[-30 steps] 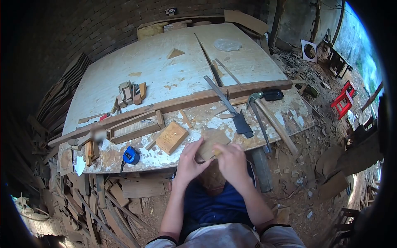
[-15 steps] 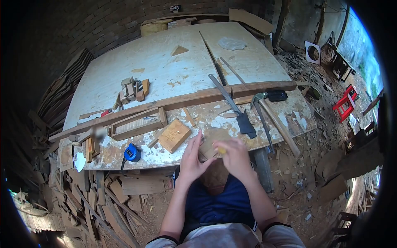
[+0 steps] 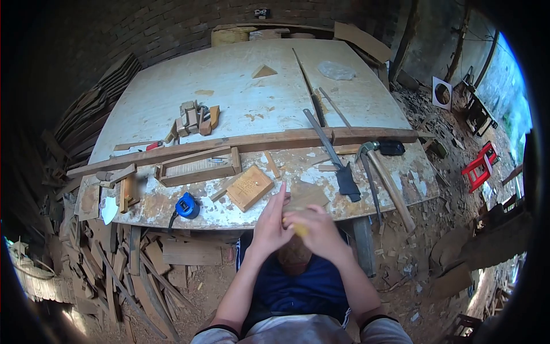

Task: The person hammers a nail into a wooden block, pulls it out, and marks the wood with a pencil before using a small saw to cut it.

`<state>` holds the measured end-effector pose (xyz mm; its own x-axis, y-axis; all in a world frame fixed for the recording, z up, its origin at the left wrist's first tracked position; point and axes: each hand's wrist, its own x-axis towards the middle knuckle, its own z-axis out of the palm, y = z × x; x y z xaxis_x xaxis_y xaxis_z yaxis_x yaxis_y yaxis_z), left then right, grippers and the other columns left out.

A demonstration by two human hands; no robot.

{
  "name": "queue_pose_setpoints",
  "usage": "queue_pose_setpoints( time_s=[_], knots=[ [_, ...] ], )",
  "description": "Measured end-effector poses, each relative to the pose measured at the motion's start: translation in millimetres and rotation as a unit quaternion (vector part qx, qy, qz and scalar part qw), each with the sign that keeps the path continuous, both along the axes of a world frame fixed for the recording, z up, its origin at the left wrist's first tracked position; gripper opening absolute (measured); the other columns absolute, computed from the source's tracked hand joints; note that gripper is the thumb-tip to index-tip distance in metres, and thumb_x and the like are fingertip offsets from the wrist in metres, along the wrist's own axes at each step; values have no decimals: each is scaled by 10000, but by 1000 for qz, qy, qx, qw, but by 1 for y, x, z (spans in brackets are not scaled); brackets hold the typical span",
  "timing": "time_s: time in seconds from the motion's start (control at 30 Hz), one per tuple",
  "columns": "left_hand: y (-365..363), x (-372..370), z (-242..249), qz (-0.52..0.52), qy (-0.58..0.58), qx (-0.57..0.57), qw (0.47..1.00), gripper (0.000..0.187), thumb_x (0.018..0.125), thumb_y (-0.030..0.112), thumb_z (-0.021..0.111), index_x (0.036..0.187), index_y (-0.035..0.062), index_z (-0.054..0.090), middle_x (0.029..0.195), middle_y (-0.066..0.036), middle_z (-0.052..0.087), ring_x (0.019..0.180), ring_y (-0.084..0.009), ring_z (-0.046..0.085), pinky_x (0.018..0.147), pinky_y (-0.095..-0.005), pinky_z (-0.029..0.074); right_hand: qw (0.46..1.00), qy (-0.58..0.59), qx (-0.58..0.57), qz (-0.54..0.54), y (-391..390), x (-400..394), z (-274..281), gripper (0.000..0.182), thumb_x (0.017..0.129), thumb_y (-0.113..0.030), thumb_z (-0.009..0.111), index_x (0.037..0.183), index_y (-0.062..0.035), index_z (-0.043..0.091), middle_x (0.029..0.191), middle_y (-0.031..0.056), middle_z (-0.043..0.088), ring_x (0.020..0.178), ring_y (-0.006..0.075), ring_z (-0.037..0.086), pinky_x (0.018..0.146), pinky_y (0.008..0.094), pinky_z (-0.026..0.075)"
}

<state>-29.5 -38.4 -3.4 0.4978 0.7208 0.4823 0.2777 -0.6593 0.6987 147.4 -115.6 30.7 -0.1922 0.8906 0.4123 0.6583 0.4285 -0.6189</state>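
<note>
Wood: a flat, thin wooden piece (image 3: 307,198) lies at the near edge of the workbench (image 3: 229,97), just beyond both hands, and appears to rest partly against the fingertips.
Left hand: the left hand (image 3: 270,225) is half open, index finger straight and pointing up toward the wooden piece, the other fingers loosely curled – it grips nothing that I can make out.
Right hand: the right hand (image 3: 317,230) is curled narrow around a small yellow object (image 3: 298,228), pinched between thumb and fingers; what the object is cannot be told at this size.
Where the work sits: hands meet over the person's lap, at the bench edge, the yellow object touching or just beside the lower edge of the wooden piece.
Done, by my reading: the piece looks cut to shape and lies free of any clamp, and a square carved block (image 3: 250,187) lies finished-looking just to its left.
Left, by my reading: the fine handwork on the thin piece seems under way rather than complete – no mark or change on its face can be seen.
Tools untouched: a blue tape measure (image 3: 187,206), a hammer (image 3: 384,172) and a hand saw (image 3: 335,157) lie on the bench, well apart from both hands.
Around: offcuts (image 3: 195,120) farther back, scrap wood (image 3: 132,269) on the ground.
</note>
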Motion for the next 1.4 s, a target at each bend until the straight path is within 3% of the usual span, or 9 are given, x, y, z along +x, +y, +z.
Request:
queue_pose_setpoints(
  time_s=[0.23, 0.37, 0.6, 0.73, 0.87, 1.0, 1.1, 1.23, 1.4],
  knots=[
    [0, -2, -2, 3, -9, -16, 1000, 1264, 796, 139, 960, 1787, 28, 183, 1399, -226, 668, 1193, -378, 718, 1034, -438, 595, 998, -19, 34, -41, -8, -22, 6, 279, 909, 20, 685, 1155, -84, 766, 1291, 115, 801, 1210, 313, 750, 1124, 524, 482],
    [-4, 0, -1, 9, -14, -8, 1000, 1274, 796, 115, 940, 1790, 26, 149, 1407, -232, 670, 1194, -386, 725, 1043, -444, 596, 983, 16, 21, -183, 6, 10, -5, 226, 931, -17, 689, 1129, -95, 765, 1284, 102, 804, 1205, 304, 752, 1125, 518, 475],
    [-1, 0, 1, 6, 5, 16, 1000, 1264, 807, 110, 926, 1792, 25, 137, 1381, -228, 692, 1205, -392, 730, 1050, -446, 596, 999, 50, -18, 3, -6, 14, 0, 257, 942, -22, 683, 1164, -109, 780, 1307, 112, 804, 1221, 290, 753, 1113, 499, 496],
    [-2, 1, -3, 19, -1, 14, 1000, 1256, 808, 114, 929, 1789, 23, 150, 1370, -217, 701, 1207, -388, 730, 1045, -446, 597, 992, -29, 33, -121, -4, 4, 11, 175, 959, -8, 687, 1104, -67, 767, 1264, 87, 827, 1126, 311, 776, 1134, 493, 499],
    [-1, -1, -2, 10, 6, 9, 1000, 1232, 818, 121, 929, 1785, 20, 172, 1353, -210, 708, 1200, -386, 732, 1034, -444, 599, 997, 46, -59, -3, -9, 12, 6, 187, 1020, -81, 671, 1169, -107, 781, 1280, 65, 826, 1182, 293, 764, 1141, 488, 488],
    [-3, 0, 0, 19, -3, 20, 1000, 1236, 812, 127, 938, 1784, 23, 182, 1344, -211, 708, 1190, -387, 732, 1026, -444, 600, 988, 32, -8, -148, -2, 21, 5, 234, 941, 15, 673, 1118, -81, 792, 1223, 94, 839, 1153, 310, 769, 1120, 491, 510],
    [-2, -1, -2, 12, -8, 26, 1000, 1240, 806, 134, 942, 1784, 24, 187, 1341, -210, 709, 1184, -387, 732, 1016, -444, 602, 1000, 7, -9, 14, -11, 1, 11, 317, 894, 47, 656, 1160, -78, 775, 1243, 96, 825, 1154, 315, 768, 1121, 497, 508],
    [-3, -1, 1, 10, 1, 25, 1000, 1238, 795, 120, 928, 1784, 21, 188, 1339, -209, 709, 1193, -389, 733, 1007, -445, 604, 990, -33, 8, -136, 9, 29, 13, 149, 981, -49, 710, 1110, -80, 778, 1189, 93, 834, 1154, 319, 764, 1098, 500, 521],
    [-2, -2, -5, 4, -3, 14, 1000, 1251, 783, 105, 921, 1789, 37, 181, 1336, -205, 707, 1190, -394, 732, 999, -443, 602, 999, -7, -31, 23, 0, 2, 20, 232, 935, -14, 671, 1124, -87, 782, 1179, 85, 835, 1172, 312, 762, 1122, 499, 508]
  ],
)
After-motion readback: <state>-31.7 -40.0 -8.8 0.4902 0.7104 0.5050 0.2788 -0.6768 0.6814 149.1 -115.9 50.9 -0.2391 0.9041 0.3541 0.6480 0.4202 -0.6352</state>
